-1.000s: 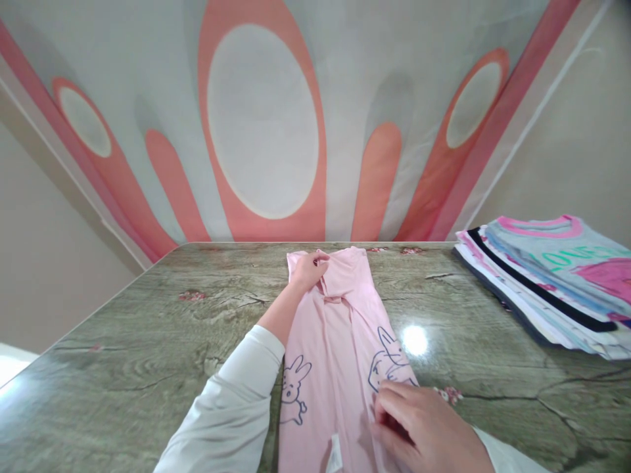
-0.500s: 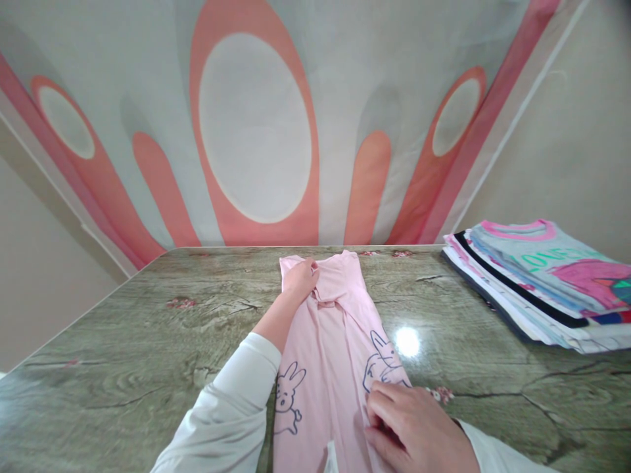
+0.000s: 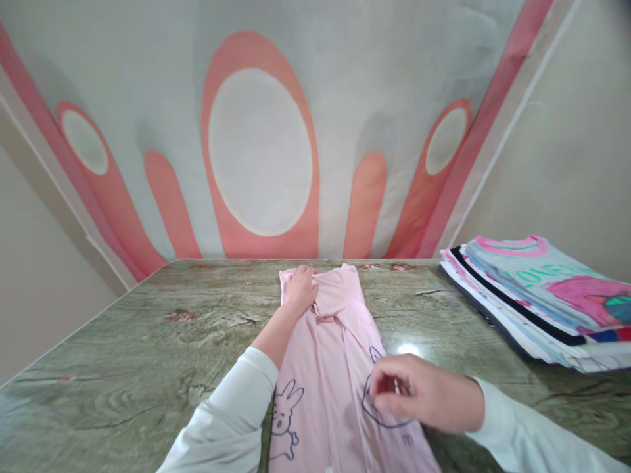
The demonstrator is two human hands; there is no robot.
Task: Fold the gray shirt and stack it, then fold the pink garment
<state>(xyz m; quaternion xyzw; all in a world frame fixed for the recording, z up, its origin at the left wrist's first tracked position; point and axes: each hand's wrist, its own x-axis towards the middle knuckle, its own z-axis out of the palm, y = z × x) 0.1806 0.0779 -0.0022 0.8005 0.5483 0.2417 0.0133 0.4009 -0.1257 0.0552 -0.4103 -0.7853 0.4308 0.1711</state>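
Observation:
A pink garment (image 3: 328,368) with dark-blue rabbit drawings lies lengthwise on the table in front of me, its sides folded inward. At its far end my left hand (image 3: 302,289) rests palm down on the upper left part, fingers laid over the cloth. My right hand (image 3: 419,391) hovers over the right-hand rabbit drawing, its fingers curved and a gap between thumb and forefinger, with nothing seen between them. The near end of the garment runs out of view at the bottom.
A stack of folded clothes (image 3: 522,309) stands on the right of the wood-patterned table (image 3: 148,368), a grey top with a pink collar uppermost. Behind the table's far edge rises a backdrop (image 3: 335,131) with coral and white shapes.
My right hand has lifted off the garment's right side and moved away from me. My left hand's fingers have flattened onto the far end. The view has tilted up slightly.

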